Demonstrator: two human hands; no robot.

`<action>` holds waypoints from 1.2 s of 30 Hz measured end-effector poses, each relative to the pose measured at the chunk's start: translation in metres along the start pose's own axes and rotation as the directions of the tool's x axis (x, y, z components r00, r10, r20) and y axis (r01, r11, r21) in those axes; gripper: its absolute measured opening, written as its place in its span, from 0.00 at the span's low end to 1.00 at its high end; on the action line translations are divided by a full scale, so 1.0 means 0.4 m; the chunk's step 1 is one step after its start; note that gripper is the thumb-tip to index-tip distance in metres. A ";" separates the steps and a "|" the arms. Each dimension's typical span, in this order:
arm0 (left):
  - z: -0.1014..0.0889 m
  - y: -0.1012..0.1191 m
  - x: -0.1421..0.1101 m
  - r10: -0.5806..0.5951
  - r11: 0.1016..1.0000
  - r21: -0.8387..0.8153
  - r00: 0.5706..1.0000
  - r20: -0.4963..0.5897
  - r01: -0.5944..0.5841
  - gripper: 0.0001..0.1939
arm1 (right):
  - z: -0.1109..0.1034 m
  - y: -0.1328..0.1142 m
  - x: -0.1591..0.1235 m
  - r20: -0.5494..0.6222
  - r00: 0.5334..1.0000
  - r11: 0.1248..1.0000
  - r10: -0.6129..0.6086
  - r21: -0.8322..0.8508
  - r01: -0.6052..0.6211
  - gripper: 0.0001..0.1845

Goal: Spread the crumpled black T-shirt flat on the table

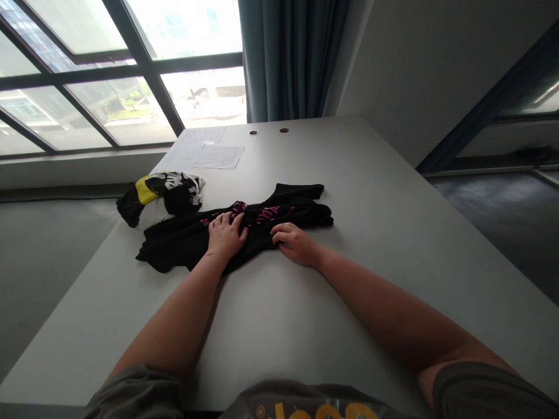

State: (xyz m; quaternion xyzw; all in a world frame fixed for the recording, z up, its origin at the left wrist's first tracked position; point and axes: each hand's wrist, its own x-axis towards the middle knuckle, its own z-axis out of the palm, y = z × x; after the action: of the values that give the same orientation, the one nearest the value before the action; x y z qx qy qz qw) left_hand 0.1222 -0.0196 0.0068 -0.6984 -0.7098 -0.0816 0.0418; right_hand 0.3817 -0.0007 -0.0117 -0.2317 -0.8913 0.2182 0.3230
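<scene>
A black garment with pink print [279, 210] lies bunched lengthwise across the middle of the white table [371, 192]. My left hand [225, 234] rests flat on it, palm down, fingers spread over the pink print. My right hand [296, 242] sits at the garment's near edge with fingers curled, pinching a fold of the black cloth. Both forearms reach in from the bottom of the head view.
A second garment, black with yellow and white print [161, 193], lies crumpled at the table's left edge. Sheets of paper [205, 152] lie at the far left of the table near two round cable holes [253, 132]. A window and a dark curtain [288, 58] stand behind.
</scene>
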 end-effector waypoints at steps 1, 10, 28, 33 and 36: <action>-0.001 0.000 0.000 -0.001 1.000 -0.002 1.000 0.002 0.001 0.30 | -0.005 -0.007 -0.002 -0.014 1.000 1.000 -0.016 0.024 0.016 0.10; -0.014 0.005 0.004 -0.038 0.999 -0.016 0.999 0.010 0.038 0.28 | -0.015 -0.026 -0.021 0.050 0.990 0.986 0.134 0.093 -0.138 0.05; -0.015 -0.038 0.019 -0.145 0.979 -0.158 0.984 -0.100 0.128 0.24 | -0.051 -0.162 0.001 0.563 0.792 0.959 0.236 -0.268 -0.095 0.27; -0.034 -0.048 0.016 -0.108 0.982 -0.179 0.960 -0.257 0.062 0.19 | -0.061 -0.157 0.001 0.602 0.739 0.952 0.303 -0.217 -0.214 0.26; -0.041 -0.042 0.014 -0.071 0.986 -0.168 0.956 -0.286 0.023 0.20 | -0.096 -0.108 -0.002 0.620 0.696 0.928 0.362 -0.167 -0.334 0.27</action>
State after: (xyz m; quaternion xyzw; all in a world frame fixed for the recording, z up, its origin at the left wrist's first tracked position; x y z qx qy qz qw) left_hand 0.1042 -0.0172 0.0231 -0.6627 -0.7034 -0.2419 0.0865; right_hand 0.3966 -0.0263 0.0378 -0.3139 -0.8914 0.3225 -0.0526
